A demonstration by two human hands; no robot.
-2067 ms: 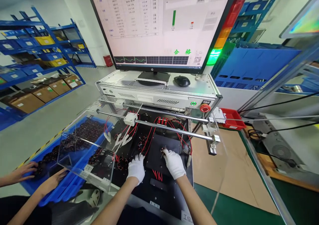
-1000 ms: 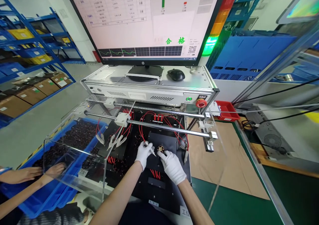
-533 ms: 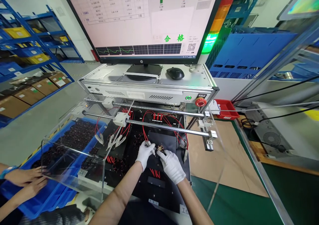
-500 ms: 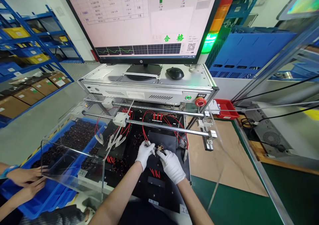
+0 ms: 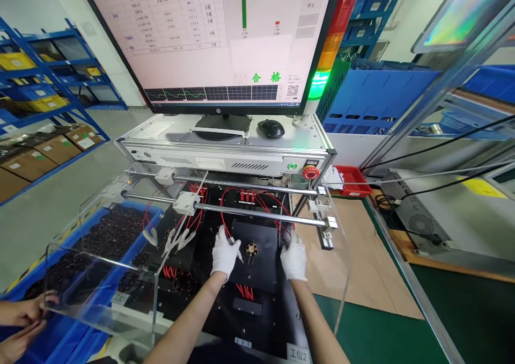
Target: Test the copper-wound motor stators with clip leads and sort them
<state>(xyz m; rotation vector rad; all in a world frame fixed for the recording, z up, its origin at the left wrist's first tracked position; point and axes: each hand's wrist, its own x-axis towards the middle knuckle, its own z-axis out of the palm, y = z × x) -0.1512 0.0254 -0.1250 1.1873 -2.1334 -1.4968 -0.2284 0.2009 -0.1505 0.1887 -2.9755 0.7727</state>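
A small round wire-wound coil (image 5: 251, 249) with thin wire leads lies on the black plate (image 5: 257, 275) between my hands. My left hand (image 5: 225, 254), in a white glove, is closed around a test clip (image 5: 231, 240) on a red wire, just left of the coil. To the right, beside the plate's edge, my gloved right hand (image 5: 293, 257) has its fingers bent around a clip (image 5: 287, 237) at the end of other red wires (image 5: 280, 224). My fingers partly hide both clips. Several pale clips (image 5: 177, 240) hang over the left station.
Metal rails (image 5: 257, 212) cross above the plate, with a clear plastic guard (image 5: 100, 278) around them. A monitor (image 5: 217, 42) stands behind. At lower left, another person's hands (image 5: 28, 318) are by blue trays (image 5: 76, 342) of dark parts. A red bin (image 5: 352, 181) is at right.
My hands have moved apart from the coil, left hand leftward and right hand over to the clip at the right. The coil now lies untouched. The camera view has shifted slightly.
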